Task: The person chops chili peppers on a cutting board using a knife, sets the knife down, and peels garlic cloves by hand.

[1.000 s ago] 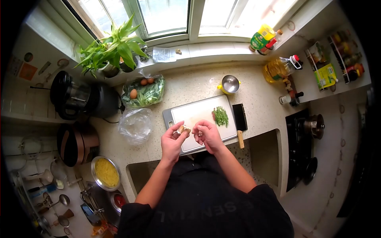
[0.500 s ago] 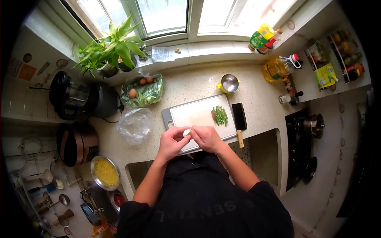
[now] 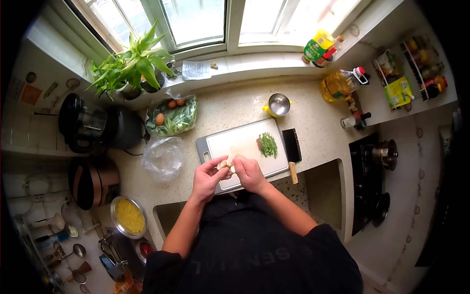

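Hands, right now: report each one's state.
Left hand: closed on a small pale piece.
Right hand: fingers curled beside it; grip can't be told.

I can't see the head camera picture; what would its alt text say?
Two bare hands, left and right, hold small pale pieces over a cutting board bearing chopped greens; a cleaver lies to its right.

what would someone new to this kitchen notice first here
Probably the two hands, left hand and right hand, meeting over the near edge of the white cutting board around a small pale piece that looks like garlic. Next, the chopped green pieces on the board, with the dark-bladed cleaver just right of it. The leafy plant on the windowsill, at upper left, also stands out.
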`<state>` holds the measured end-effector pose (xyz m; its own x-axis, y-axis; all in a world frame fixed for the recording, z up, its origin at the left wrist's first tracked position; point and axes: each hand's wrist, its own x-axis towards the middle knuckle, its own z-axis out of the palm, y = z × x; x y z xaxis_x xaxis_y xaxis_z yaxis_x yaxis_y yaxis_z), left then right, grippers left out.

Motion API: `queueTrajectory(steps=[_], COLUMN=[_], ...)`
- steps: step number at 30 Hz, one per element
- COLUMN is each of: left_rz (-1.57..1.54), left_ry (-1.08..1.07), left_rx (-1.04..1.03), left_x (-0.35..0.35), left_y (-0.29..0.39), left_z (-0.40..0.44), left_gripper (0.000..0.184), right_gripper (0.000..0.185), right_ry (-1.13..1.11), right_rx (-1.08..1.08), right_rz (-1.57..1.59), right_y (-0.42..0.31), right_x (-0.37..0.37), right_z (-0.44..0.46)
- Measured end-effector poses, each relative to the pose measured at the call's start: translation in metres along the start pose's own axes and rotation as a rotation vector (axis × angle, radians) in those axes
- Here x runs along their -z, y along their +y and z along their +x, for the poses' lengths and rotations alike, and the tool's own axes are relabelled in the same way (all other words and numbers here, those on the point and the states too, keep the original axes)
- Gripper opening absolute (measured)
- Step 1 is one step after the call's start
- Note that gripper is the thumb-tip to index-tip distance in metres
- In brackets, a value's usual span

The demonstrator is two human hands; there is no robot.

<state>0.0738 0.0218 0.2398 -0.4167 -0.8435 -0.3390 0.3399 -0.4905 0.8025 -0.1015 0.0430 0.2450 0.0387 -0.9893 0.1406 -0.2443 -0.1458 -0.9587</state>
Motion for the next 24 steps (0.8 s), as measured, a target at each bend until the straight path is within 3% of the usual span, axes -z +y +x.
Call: queueTrajectory(steps=[3, 6, 9, 12, 15, 24], left_rz=[-0.089, -0.243, -0.221, 0.056, 0.168, 0.100], left_ry=[0.028, 0.020, 0.024, 0.035, 0.115, 0.103], left_rx=[-0.014, -0.023, 0.023, 0.097, 0.097, 0.028], left_x=[-0.011, -0.011, -0.013, -0.005, -0.020, -0.011], left_y=[0.009, 0.012, 0.013, 0.005, 0.007, 0.010], left_z=[0.000, 0.002, 0.004, 0.009, 0.008, 0.011], left_gripper=[0.035, 0.030, 0.023, 0.021, 0.023, 0.019], right_gripper=[0.029, 0.029, 0.026, 0.022, 0.020, 0.019], right_ry=[-0.003, 0.033, 0.124, 0.209, 0.311, 0.197], right_rx=[-0.279, -0.393, -0.461, -0.414, -0.156, -0.467], right_rz=[0.480, 0.748, 0.849, 0.729, 0.396, 0.883], right_y=[0.016, 0.012, 0.006, 0.011, 0.015, 0.005], right_x=[-0.007, -0.005, -0.006, -0.009, -0.022, -0.022], right_z=[-0.006, -0.004, -0.001, -0.001, 0.002, 0.009])
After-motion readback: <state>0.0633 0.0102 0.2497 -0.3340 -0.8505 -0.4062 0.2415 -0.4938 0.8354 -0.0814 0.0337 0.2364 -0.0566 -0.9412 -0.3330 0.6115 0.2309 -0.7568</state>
